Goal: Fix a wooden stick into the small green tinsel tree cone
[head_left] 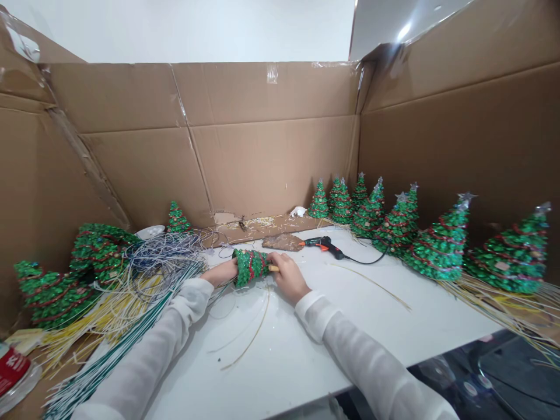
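A small green tinsel Christmas tree (251,266) with red garland lies on its side just above the white table. My left hand (225,270) reaches into its open base and supports it; the fingers are hidden inside. At the tree's narrow end, my right hand (286,276) is closed around a tool with a short light wooden handle (273,268). The tool's working end cannot be made out. Behind the right hand, a black and orange hot glue gun (327,245) rests with its nozzle at a brown, glue-stained pad (283,242).
Several finished trees with silver stars (441,239) stand along the right side. More green trees (102,248) and tangled wires (160,259) in silver, yellow and green crowd the left. Cardboard walls (271,157) enclose the table. A red-labelled bottle (15,373) is at lower left.
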Motion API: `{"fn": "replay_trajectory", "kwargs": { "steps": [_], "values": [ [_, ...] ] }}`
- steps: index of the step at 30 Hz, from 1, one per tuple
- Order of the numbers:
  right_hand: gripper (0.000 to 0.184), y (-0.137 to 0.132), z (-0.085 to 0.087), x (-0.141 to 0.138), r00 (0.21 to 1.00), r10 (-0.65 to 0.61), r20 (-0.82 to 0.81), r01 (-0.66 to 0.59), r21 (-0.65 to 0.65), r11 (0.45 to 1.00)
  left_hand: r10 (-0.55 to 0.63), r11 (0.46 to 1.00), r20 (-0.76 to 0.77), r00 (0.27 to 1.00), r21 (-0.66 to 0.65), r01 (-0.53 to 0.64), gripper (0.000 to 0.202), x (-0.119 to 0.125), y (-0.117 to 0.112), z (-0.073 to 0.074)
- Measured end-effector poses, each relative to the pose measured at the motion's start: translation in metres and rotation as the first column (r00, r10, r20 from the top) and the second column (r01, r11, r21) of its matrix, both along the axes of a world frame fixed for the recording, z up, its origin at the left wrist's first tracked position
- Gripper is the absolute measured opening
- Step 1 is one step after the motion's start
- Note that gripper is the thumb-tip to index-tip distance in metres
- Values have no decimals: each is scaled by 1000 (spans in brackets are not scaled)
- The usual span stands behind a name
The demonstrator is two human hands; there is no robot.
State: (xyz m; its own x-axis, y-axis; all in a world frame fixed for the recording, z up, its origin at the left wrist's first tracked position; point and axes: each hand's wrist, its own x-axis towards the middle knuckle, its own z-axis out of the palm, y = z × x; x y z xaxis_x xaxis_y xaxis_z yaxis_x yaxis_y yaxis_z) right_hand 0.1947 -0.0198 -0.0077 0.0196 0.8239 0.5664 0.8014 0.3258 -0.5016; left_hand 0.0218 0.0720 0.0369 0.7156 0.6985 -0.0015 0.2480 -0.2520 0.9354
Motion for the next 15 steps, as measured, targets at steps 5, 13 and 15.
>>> {"fn": "replay_trajectory", "kwargs": {
  "steps": [5, 13, 15],
  "values": [
    [48, 0, -2, -5, 999, 41, -17, -41, 14, 999, -114, 993, 17, 993, -9, 114, 38, 3, 0, -5],
    [46, 0, -3, -5, 999, -22, 31, 22, -8, 1000, -72, 997, 113, 991, 47, 67, 45, 6, 2, -16],
    [43, 1, -3, -4, 998, -66, 23, 67, -8, 998, -2, 997, 86, 996, 78, -5, 45, 7, 1, -18]
  ]
}}
